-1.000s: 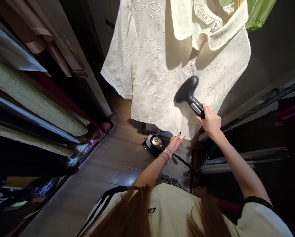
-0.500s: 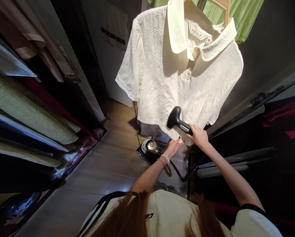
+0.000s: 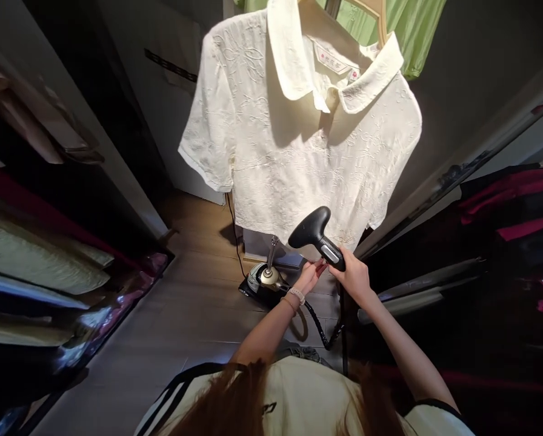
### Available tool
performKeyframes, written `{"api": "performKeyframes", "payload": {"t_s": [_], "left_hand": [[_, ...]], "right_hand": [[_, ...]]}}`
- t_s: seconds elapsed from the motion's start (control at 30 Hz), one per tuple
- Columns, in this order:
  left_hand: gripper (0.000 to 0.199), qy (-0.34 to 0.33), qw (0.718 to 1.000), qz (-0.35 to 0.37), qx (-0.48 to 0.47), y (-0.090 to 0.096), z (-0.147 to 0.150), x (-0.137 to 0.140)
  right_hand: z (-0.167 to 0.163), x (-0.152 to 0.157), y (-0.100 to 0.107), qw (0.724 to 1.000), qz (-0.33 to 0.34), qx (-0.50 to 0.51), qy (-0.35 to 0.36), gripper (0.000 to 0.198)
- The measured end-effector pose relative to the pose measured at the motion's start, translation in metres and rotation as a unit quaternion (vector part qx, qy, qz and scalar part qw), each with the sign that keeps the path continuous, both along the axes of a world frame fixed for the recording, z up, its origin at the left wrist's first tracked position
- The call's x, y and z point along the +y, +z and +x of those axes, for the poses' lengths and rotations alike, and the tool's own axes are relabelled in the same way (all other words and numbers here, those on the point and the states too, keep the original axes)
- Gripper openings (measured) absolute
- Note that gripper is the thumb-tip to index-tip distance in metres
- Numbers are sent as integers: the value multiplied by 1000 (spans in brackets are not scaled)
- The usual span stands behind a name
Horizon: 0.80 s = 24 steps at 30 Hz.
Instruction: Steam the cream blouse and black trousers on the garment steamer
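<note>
A white short-sleeved blouse [image 3: 262,121] with raised embroidery hangs in front of me from a wooden hanger [image 3: 381,24]. My right hand [image 3: 354,278] is wrapped round the handle of a black garment steamer head [image 3: 311,229], which is in front of the blouse's lower front. Just below it, my left hand [image 3: 308,277] is at the bottom hem with its fingers closed together, pinching the blouse's edge. The steamer handle partly hides those fingertips. Behind my left wrist, the steamer base [image 3: 266,277] stands on the floor with a metal pole rising from it.
A black ribbed hose [image 3: 317,324] loops below my hands. Clothes hang on a rack at the left [image 3: 39,248] and more dark and magenta garments [image 3: 517,200] at the right. A green garment [image 3: 419,36] hangs behind the blouse. Wooden floor [image 3: 162,327] lies between.
The view has shifted, so the blouse appears further left. The steamer head has turned and come lower along the blouse, and my two hands are closer together at the hem.
</note>
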<state>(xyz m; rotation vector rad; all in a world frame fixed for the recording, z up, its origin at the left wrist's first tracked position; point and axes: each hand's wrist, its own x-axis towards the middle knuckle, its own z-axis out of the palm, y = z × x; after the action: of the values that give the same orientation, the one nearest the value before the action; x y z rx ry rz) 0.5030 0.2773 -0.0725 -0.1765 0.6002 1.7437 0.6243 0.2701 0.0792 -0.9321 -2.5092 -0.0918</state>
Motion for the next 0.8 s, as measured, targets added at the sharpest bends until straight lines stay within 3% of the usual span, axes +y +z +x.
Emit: {"api": "performKeyframes", "payload": {"t_s": [0.17,0.4,0.53,0.67,0.8], "left_hand": [[13,10,1000,-21,7,-6,-16,-4],[11,48,998,-33,29,-13,-60,-27],[18,110,992,-41,40,-15,-83,-36],[17,148,986,-35,61,-15,-99,-43],[14,172,980,-36,94,-18,-109,-54]], "right_hand": [[17,-6,38,985,46,167,7,44],[46,9,72,936,24,313,-160,55],[53,19,80,919,39,345,-188,57],[43,31,94,936,72,316,-140,53],[14,53,125,969,133,199,-58,51]]}}
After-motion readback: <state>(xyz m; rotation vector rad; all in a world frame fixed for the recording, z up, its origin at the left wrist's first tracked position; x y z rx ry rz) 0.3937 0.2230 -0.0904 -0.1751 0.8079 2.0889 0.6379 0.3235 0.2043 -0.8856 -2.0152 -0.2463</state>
